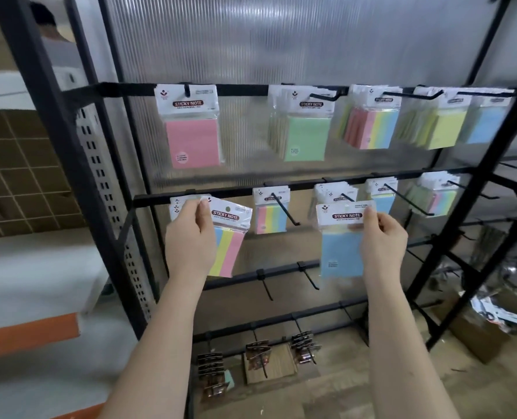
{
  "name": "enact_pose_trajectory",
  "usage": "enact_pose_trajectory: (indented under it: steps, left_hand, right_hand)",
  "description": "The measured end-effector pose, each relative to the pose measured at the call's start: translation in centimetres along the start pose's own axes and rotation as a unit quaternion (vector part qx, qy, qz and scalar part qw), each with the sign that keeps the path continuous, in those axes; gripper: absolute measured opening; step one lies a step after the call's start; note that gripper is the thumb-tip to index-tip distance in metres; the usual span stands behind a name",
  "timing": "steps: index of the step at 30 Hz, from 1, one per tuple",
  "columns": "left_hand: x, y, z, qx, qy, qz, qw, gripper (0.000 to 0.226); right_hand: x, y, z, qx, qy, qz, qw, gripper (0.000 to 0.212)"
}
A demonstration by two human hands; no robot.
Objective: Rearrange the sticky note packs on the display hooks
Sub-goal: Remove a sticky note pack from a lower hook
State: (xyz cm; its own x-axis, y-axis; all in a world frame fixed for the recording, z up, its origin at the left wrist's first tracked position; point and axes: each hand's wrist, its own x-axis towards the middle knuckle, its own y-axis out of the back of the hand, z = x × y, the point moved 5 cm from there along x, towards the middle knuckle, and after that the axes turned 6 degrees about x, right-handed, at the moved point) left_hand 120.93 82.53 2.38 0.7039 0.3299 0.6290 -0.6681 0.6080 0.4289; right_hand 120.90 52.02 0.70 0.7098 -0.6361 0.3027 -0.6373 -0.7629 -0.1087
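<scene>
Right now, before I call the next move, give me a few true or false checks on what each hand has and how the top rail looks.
1. The left hand holds a striped multicolour pack. True.
2. The right hand pinches a pink pack. False: it pinches a blue pack by its header card.
3. The pink pack hangs at the left end of the top rail. True.
4. The green pack hangs on the bottom rail. False: it hangs on the top rail, right of the pink pack.
5. Both hands are empty. False: each holds a pack.
</scene>
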Motion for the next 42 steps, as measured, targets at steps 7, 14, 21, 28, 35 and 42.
enact_pose_trajectory:
  steps: [7,14,21,28,35,42]
  left_hand:
    - [-0.7,-5.0,6.7,-0.067,-0.035,0.01,0.997,0.039]
    - [-2.0,-12.0,14.6,-0.134,-0.029,0.047,0.989,0.038]
    - [-3.3,-16.7,23.5,-0.179,-0.015,0.089,0.98,0.033]
    - [-1.8,-18.1,30.0,-0.187,-0.042,0.124,0.974,0.032]
    - [1.4,-19.3,32.6,-0.218,-0.057,0.143,0.964,0.037]
    - [4.2,-20.7,32.2,-0.208,-0.041,0.145,0.966,0.024]
  right_hand:
    - [5.6,5.5,-0.6,0.099,-0.01,0.038,0.994,0.034]
    - [13.6,11.9,-0.6,0.11,0.011,0.007,0.994,0.034]
    - [20.0,17.6,-1.2,0.089,0.025,-0.054,0.994,0.038]
    - [22.4,19.4,-0.8,0.108,0.004,-0.095,0.99,0.044]
    - [23.0,19.0,-0.3,0.109,0.014,-0.096,0.989,0.043]
    - [23.4,17.6,-0.2,0.122,0.024,-0.098,0.987,0.045]
